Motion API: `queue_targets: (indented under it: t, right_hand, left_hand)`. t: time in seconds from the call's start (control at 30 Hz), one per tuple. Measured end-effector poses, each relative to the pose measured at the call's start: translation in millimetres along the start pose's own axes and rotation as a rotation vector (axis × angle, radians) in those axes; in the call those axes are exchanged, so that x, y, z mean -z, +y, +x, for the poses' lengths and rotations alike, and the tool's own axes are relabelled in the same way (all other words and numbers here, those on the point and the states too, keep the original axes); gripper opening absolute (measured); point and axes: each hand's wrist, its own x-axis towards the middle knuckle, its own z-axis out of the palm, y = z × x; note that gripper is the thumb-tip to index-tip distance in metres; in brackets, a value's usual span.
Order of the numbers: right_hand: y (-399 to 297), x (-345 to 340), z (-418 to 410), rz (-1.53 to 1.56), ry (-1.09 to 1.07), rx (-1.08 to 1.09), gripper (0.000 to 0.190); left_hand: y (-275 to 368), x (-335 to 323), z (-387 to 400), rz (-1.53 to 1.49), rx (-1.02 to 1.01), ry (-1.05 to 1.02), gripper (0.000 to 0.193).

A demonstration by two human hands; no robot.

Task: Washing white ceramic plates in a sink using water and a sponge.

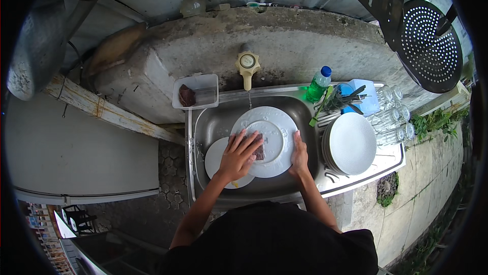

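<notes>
Over a stainless steel sink, my right hand grips the right rim of a white plate, whose underside with its foot ring faces up. Soap bubbles dot the plate. My left hand presses a dark brown scouring pad flat on the plate's underside, its fingers partly covering the pad. Beneath, another white plate lies in the basin, with a yellow smear near its lower edge. A thin stream of water falls from the cream-coloured tap behind the plate.
A stack of white plates stands on the drainboard, beside upturned glass mugs and a glass of cutlery. Behind are a bottle of green liquid and a blue container. A plastic tub sits at the back left. A perforated skimmer hangs upper right.
</notes>
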Motion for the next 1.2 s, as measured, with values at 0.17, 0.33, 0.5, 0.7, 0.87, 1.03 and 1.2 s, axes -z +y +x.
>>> queue_targets:
  t: [0.17,0.33,0.5,0.7,0.87,1.03,1.2]
  right_hand:
    - [4,-12,-6,-0.073,0.003,-0.006,0.045]
    - [6,-9,-1,-0.047,-0.088,-0.041,0.039]
    - [-1,-11,-3,-0.076,0.015,0.04,0.04]
    - [16,-8,0,-0.152,0.04,-0.036,0.042]
    - [7,1,1,-0.164,0.054,-0.045,0.04]
    - [-9,4,2,-0.258,0.046,-0.11,0.044]
    - [11,-6,2,-0.276,0.027,-0.024,0.045]
  left_hand:
    - [5,-7,24,0.012,0.284,0.231,0.049]
    - [53,-7,40,0.06,0.029,0.02,0.051]
    - [9,-1,39,-0.002,0.351,0.219,0.052]
    - [38,-15,59,0.157,0.269,0.166,0.046]
    - [16,-7,59,0.084,0.274,0.239,0.04]
    - [-2,-14,50,-0.208,0.57,0.273,0.042]
    - [44,-11,57,0.202,0.222,0.208,0.043]
